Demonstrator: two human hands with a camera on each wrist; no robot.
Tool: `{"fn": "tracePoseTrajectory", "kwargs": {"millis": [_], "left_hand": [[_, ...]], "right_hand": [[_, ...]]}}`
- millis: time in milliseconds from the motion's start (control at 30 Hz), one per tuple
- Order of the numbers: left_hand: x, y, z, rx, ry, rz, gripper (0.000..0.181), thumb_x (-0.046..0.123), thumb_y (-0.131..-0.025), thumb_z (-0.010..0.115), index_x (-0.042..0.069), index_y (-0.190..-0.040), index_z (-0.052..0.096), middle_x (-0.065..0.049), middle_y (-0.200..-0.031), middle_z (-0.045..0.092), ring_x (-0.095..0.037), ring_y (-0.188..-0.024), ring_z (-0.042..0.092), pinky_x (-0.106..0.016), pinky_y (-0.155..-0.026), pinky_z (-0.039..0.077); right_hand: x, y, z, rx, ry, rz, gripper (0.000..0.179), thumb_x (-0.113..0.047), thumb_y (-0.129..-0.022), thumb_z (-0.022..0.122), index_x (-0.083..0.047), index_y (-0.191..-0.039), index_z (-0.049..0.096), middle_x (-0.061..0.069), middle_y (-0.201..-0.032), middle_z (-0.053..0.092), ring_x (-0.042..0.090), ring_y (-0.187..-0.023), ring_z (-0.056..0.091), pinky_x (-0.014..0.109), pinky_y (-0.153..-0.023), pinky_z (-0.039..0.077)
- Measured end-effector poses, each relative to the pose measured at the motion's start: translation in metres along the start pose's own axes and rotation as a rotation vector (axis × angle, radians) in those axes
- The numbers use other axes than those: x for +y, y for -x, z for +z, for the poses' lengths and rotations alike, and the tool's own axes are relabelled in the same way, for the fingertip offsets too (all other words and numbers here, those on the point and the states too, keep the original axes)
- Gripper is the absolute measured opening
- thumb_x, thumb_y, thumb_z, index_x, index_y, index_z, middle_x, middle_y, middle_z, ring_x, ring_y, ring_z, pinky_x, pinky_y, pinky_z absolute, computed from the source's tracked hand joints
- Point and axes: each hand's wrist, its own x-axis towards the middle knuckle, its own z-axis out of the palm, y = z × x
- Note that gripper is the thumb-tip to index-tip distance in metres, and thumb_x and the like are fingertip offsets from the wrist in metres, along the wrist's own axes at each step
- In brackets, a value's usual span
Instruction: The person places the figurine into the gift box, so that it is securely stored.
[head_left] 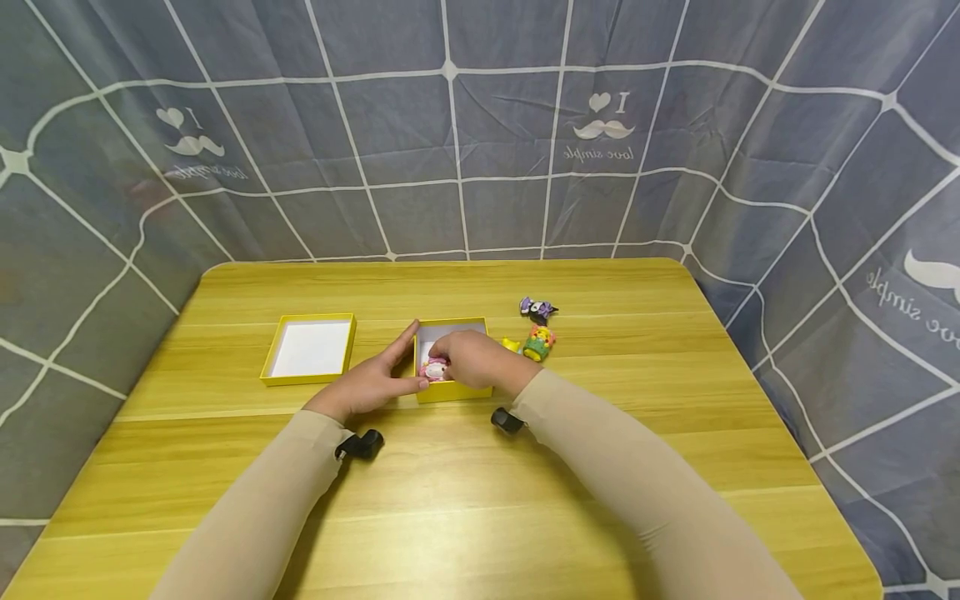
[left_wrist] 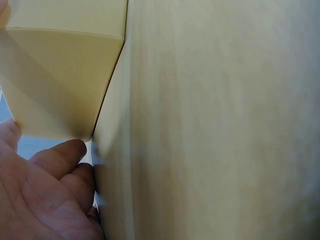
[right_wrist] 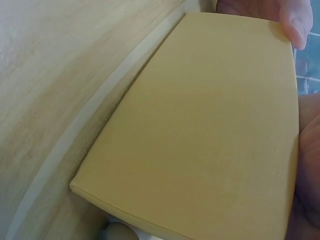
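An open yellow box (head_left: pixel 452 391) with a pale inside stands mid-table in the head view. My left hand (head_left: pixel 365 385) holds its left end, thumb by the front corner and index finger reaching to the back corner. In the left wrist view, the fingers (left_wrist: pixel 67 155) lie low along the box's side. My right hand (head_left: pixel 472 360) reaches down into the box, fingers curled on a small pink-and-white figurine (head_left: pixel 435 369). The right wrist view is mostly the box's front wall (right_wrist: pixel 190 125), with the right hand partly hidden behind it.
Left of the box lies a yellow lid (head_left: pixel 309 351), white side up. Right of it are a purple-and-black figurine (head_left: pixel 538 310), a green-and-orange figurine (head_left: pixel 538 343), and a yellow one (head_left: pixel 511 344) partly hidden by the right hand. A grey checked curtain (head_left: pixel 510 133) surrounds the table.
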Motion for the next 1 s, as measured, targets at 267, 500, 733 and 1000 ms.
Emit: {"fn": "tracePoseTrajectory", "kwargs": {"millis": [267,500,733,1000], "left_hand": [[-0.0028,-0.0019,0.0002,0.004,0.006,0.002,0.105,0.053,-0.096,0.073,0.049,-0.167,-0.004,-0.011,-0.178,0.008,-0.036,-0.165,0.009,-0.063,-0.130,0.012],[-0.0031,-0.0013,-0.0004,0.006,0.000,0.003,0.104,0.052,-0.097,0.073,0.049,-0.166,-0.004,-0.012,-0.178,0.007,-0.038,-0.164,0.008,-0.065,-0.129,0.012],[-0.0021,-0.0012,-0.0004,0.008,0.012,0.008,0.104,0.050,-0.097,0.074,0.048,-0.167,-0.003,-0.010,-0.178,0.006,-0.038,-0.165,0.006,-0.065,-0.130,0.011],[-0.0017,-0.0011,0.0001,0.008,-0.008,0.003,0.105,0.051,-0.097,0.073,0.045,-0.168,-0.004,-0.010,-0.178,0.005,-0.040,-0.164,0.008,-0.066,-0.129,0.013]], "right_hand": [[-0.0002,-0.0006,-0.0005,-0.005,-0.024,0.014,0.038,-0.014,-0.101,0.072,-0.014,-0.139,0.070,0.002,-0.124,0.075,0.016,-0.104,0.065,0.034,-0.097,0.054],[-0.0015,0.0001,-0.0012,-0.004,-0.009,0.013,0.040,-0.014,-0.101,0.072,-0.015,-0.141,0.069,0.002,-0.124,0.075,0.015,-0.102,0.064,0.033,-0.096,0.054],[-0.0022,0.0001,-0.0008,-0.008,0.014,0.020,0.043,-0.015,-0.102,0.071,-0.014,-0.144,0.066,0.002,-0.134,0.073,0.018,-0.118,0.068,0.034,-0.106,0.054],[-0.0013,0.0012,-0.0018,0.011,-0.022,0.034,0.048,-0.016,-0.105,0.066,-0.013,-0.152,0.058,0.004,-0.138,0.071,0.018,-0.118,0.067,0.034,-0.106,0.053]]}}
